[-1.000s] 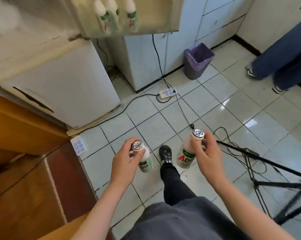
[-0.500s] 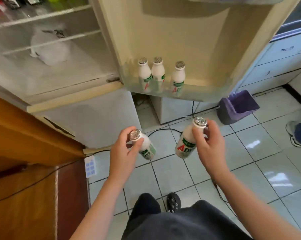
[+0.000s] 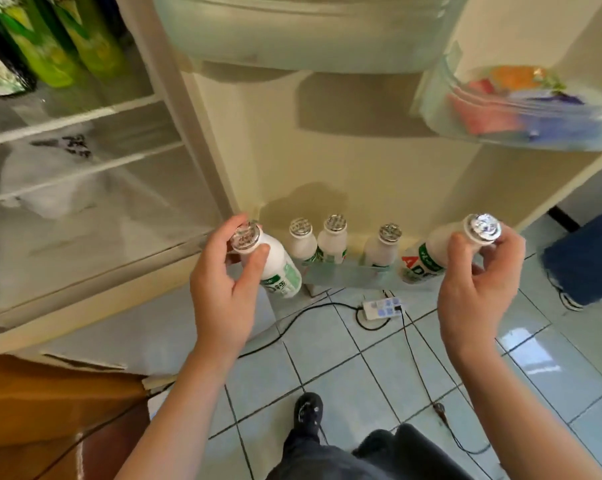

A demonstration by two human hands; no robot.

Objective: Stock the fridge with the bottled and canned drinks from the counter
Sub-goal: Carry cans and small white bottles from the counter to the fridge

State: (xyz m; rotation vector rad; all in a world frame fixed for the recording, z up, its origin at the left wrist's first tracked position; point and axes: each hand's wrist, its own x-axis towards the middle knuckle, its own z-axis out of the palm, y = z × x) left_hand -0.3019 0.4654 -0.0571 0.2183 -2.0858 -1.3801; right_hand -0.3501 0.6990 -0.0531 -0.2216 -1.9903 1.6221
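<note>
Left hand: the left hand grips a white bottle by its neck, fingers wrapped just under the foil cap; the bottle tilts with its base toward the far right, just left of the fridge door's bottom shelf
Right hand: the right hand clasps a second white bottle at the neck, foil cap toward the camera; its red-and-green label points down to the left, at the right end of the same shelf
Door shelf: the bottom door shelf holds three standing white bottles with foil caps, two close together on the left and one apart on the right, between the two hand-held ones
Fridge interior: on the left, the open fridge shows green cans on an upper rack and a white bag on the rack below
Upper door: a clear bin at far right holds blurred, colourful packets
Floor: a white power strip with black cables lies on pale tiles below the door; the person's dark shoe stands near the camera
Bystander: a blue trouser leg shows at the right edge
</note>
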